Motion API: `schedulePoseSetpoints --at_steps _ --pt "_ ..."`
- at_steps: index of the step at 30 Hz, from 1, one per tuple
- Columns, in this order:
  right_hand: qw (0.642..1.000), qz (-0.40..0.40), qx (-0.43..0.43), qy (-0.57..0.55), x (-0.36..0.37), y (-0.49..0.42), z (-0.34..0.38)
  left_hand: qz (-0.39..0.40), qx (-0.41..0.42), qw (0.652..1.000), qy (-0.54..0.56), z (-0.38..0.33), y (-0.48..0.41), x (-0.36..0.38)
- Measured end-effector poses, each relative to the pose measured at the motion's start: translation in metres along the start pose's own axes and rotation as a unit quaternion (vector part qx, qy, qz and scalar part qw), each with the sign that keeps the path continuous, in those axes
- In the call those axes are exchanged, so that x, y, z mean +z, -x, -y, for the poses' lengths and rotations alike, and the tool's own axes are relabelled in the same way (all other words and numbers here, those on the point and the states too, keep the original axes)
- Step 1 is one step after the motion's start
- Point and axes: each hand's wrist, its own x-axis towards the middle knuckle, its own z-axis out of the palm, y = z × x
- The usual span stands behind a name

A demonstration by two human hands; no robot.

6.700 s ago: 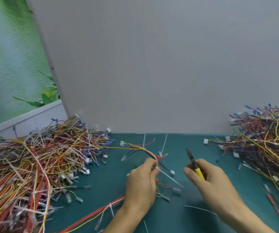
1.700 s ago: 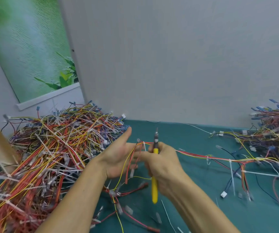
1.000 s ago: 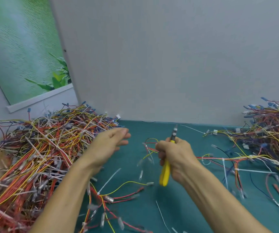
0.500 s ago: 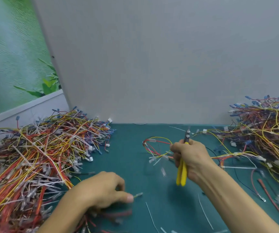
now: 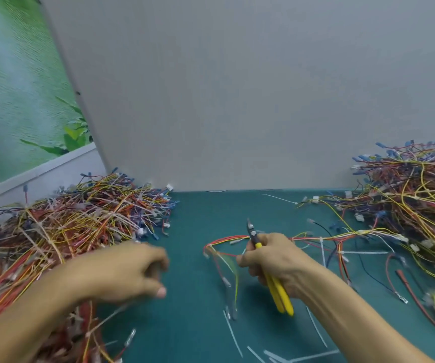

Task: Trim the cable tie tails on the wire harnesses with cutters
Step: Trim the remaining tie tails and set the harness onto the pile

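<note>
Head view: cutters [image 5: 280, 299] are gripped by right hand [image 5: 276, 260] at 5 o'clock; grasp of blurred left hand [image 5: 127, 271] cannot be told.

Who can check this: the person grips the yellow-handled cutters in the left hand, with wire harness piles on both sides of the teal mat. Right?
Wrong hand. The head view shows the yellow-handled cutters gripped in the right hand, not the left hand. The left pile and right pile of harnesses do flank the teal mat.

cutters [image 5: 279, 297]: yellow handles | mat [image 5: 198, 323]: teal | wire harnesses [image 5: 80, 221]: red, yellow, blue | poster [image 5: 14, 100]: green leaves | wall [image 5: 237, 100]: grey
</note>
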Motion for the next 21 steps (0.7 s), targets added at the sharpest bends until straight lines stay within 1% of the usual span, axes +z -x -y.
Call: schedulePoseSetpoints --at_steps 2,3,5,6,7,9,10,11,12,13,14,18,19,21 --pt "0.999 0.007 -0.002 0.031 -0.003 0.007 0.002 -0.063 0.020 0.997 -0.039 -0.017 -0.032 -0.015" --pt "0.999 -0.005 -0.009 0.045 -0.008 0.011 0.004 -0.078 0.018 0.995 -0.063 -0.023 -0.049 -0.019" --pt "0.991 -0.059 -0.047 0.110 -0.024 0.022 0.008 -0.089 0.005 0.991 -0.096 -0.031 -0.081 -0.021" --pt "0.979 -0.101 -0.073 0.162 -0.036 0.027 0.011 -0.095 -0.005 0.991 -0.096 -0.032 -0.093 -0.019" --pt "0.960 -0.153 -0.096 0.216 -0.049 0.032 0.015 -0.105 -0.020 0.991 -0.083 -0.031 -0.103 -0.015" --pt "0.904 -0.265 -0.107 0.319 -0.078 0.039 0.020 -0.136 -0.069 0.987 -0.048 -0.031 -0.119 -0.004" --pt "0.874 -0.312 -0.093 0.360 -0.094 0.040 0.022 -0.150 -0.099 0.983 -0.035 -0.032 -0.123 0.001" --pt "0.853 -0.344 -0.073 0.386 -0.110 0.039 0.023 -0.156 -0.129 0.979 -0.022 -0.034 -0.127 0.006" --pt "0.843 -0.362 -0.047 0.395 -0.124 0.038 0.024 -0.156 -0.153 0.976 -0.008 -0.037 -0.130 0.010" --pt "0.845 -0.368 -0.022 0.388 -0.136 0.034 0.023 -0.151 -0.169 0.974 0.008 -0.041 -0.134 0.014" --pt "0.854 -0.365 0.000 0.371 -0.146 0.030 0.021 -0.141 -0.177 0.974 0.024 -0.045 -0.137 0.017" --pt "0.902 -0.306 0.049 0.300 -0.157 0.010 0.004 -0.110 -0.184 0.970 0.113 -0.062 -0.148 0.028" --pt "0.910 -0.295 0.053 0.285 -0.156 0.007 0.000 -0.117 -0.185 0.969 0.115 -0.063 -0.150 0.029" --pt "0.916 -0.289 0.051 0.274 -0.154 0.004 -0.006 -0.134 -0.182 0.970 0.087 -0.063 -0.153 0.029"
